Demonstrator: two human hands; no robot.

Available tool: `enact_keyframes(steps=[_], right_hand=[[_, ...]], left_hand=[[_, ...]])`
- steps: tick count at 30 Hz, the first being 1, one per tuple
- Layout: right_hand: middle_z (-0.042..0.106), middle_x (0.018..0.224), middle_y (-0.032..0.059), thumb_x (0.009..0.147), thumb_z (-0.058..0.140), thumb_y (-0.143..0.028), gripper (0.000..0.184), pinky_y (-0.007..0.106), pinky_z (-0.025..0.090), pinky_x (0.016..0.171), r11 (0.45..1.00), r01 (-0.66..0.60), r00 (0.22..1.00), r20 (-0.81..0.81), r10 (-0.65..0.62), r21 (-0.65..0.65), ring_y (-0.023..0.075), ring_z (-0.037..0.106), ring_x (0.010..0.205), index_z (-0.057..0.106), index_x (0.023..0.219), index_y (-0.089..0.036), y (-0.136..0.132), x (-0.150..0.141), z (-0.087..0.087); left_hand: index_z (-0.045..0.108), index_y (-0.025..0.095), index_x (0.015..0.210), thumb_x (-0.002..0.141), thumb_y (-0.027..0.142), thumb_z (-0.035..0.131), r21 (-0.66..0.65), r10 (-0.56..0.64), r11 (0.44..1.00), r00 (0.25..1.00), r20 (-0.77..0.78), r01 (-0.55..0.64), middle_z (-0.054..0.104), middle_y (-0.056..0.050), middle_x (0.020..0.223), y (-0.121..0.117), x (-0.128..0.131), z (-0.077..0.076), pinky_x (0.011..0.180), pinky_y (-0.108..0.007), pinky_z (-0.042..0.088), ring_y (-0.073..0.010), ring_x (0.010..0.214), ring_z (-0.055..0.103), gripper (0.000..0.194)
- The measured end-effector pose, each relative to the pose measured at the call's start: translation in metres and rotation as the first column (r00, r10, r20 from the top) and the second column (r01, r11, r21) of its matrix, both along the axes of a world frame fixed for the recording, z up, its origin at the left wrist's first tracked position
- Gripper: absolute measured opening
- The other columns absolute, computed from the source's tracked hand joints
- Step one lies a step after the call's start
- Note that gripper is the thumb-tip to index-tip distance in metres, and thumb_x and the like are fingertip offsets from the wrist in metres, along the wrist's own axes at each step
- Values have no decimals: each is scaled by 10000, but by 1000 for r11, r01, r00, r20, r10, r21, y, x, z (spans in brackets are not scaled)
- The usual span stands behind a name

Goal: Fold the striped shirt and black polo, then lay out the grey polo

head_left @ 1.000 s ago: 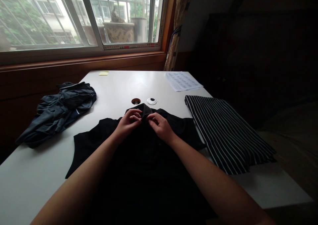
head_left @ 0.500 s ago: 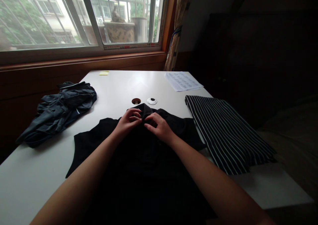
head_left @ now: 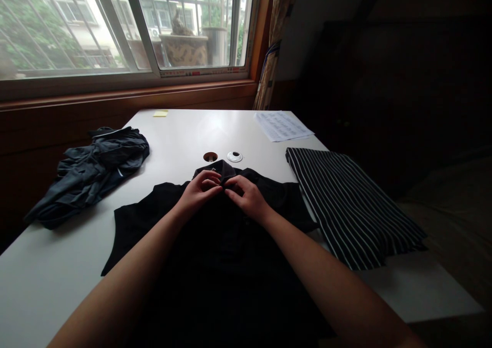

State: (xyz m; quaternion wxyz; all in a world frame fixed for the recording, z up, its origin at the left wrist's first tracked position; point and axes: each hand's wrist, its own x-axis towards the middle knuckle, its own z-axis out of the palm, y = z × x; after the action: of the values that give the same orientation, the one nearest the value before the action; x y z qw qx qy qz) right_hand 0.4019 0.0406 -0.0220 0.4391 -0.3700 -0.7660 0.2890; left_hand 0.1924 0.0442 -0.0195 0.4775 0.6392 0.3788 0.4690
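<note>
A black collared shirt (head_left: 230, 266) lies spread on the white table (head_left: 184, 132), its collar toward the window and its short sleeves out to both sides. My left hand (head_left: 200, 189) pinches the left side of the collar opening between thumb and fingers. Close beside it, my right hand (head_left: 246, 197) grips the right side of the same collar with curled fingers. The fingertips of both hands nearly meet at the front of the neck. Whatever lies right between them is too dark and small to make out.
A crumpled dark grey garment (head_left: 96, 168) lies at the left. To the right is a folded black-and-white striped cloth (head_left: 346, 204). Printed sheets (head_left: 282, 126) and a yellow sticky note (head_left: 160, 113) rest near the far edge. Behind the collar are a cable hole (head_left: 210, 157) and a round cover (head_left: 234, 157).
Both hands keep hold of the collar. My left fingers have shifted slightly, and the fingertips of the two hands have come a little closer together.
</note>
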Motion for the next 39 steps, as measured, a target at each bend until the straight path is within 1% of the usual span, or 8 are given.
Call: enact_keyframes(steps=[5, 10, 15, 20, 24, 27, 35, 39], right_hand=[[710, 1002, 40, 904, 604, -200, 172, 322, 507, 790, 1000, 23, 999, -22, -23, -1, 185, 646, 870, 685, 1054, -224, 1, 1, -1], [721, 1024, 42, 902, 564, -162, 199, 339, 511, 854, 1000, 12, 999, -36, -12, 0, 197, 661, 930, 689, 1044, -224, 3, 1, -3], [722, 1040, 43, 909, 553, -166, 209, 346, 514, 869, 1000, 4, 999, -38, -4, -5, 199, 663, 941, 684, 1060, -226, 3, 1, -5], [711, 1030, 42, 918, 563, -185, 186, 339, 509, 851, 1000, 1, 999, -36, 0, 8, 195, 651, 931, 680, 1057, -226, 3, 2, -3], [688, 999, 37, 927, 608, -263, 151, 315, 503, 776, 1000, 7, 1000, -5, -7, 4, 178, 626, 858, 669, 1060, -227, 2, 1, -2], [668, 999, 35, 903, 666, -322, 193, 303, 502, 737, 1000, -13, 1000, 2, 13, -19, 166, 610, 816, 660, 1070, -227, 1, 1, -2], [646, 990, 32, 872, 702, -289, 212, 298, 497, 723, 998, -49, 999, 13, 50, -43, 163, 602, 809, 658, 1068, -222, 2, 0, -3], [653, 982, 30, 871, 703, -297, 207, 299, 493, 725, 997, -47, 999, 15, 48, -58, 163, 601, 802, 662, 1059, -221, 2, 0, -2]], left_hand=[[644, 212, 1107, 769, 324, 824, 45, 24, 999, 999, -48, -22, 649, -48, 1083, 1, 3, 0, 903, -346, 513, -185, 960, 647, 398], [634, 231, 1154, 775, 316, 823, 3, -3, 1000, 1000, -14, 3, 608, -23, 1046, 3, 0, -4, 871, -319, 510, -164, 933, 643, 432], [630, 248, 1177, 783, 292, 819, -6, -31, 1000, 999, 15, 31, 590, -18, 1055, 3, -3, -6, 880, -308, 491, -159, 946, 632, 439], [629, 252, 1182, 806, 278, 796, -32, -66, 997, 997, 44, 68, 608, -26, 1082, 2, -4, -1, 869, -299, 484, -165, 962, 631, 412], [615, 253, 1196, 816, 276, 784, -57, -80, 995, 994, 75, 84, 608, -22, 1074, 1, -6, -1, 867, -292, 482, -163, 961, 632, 417], [605, 255, 1209, 824, 275, 775, -62, -85, 994, 992, 91, 91, 604, -21, 1085, 3, -7, -3, 871, -284, 480, -155, 958, 635, 421], [612, 276, 1225, 764, 250, 815, -126, -63, 988, 984, 168, 85, 520, 13, 1001, 4, -4, -2, 799, -245, 496, -111, 856, 621, 504], [622, 285, 1216, 745, 238, 833, -158, -77, 981, 974, 213, 112, 496, 27, 979, 6, -5, -2, 793, -231, 497, -94, 838, 611, 518]])
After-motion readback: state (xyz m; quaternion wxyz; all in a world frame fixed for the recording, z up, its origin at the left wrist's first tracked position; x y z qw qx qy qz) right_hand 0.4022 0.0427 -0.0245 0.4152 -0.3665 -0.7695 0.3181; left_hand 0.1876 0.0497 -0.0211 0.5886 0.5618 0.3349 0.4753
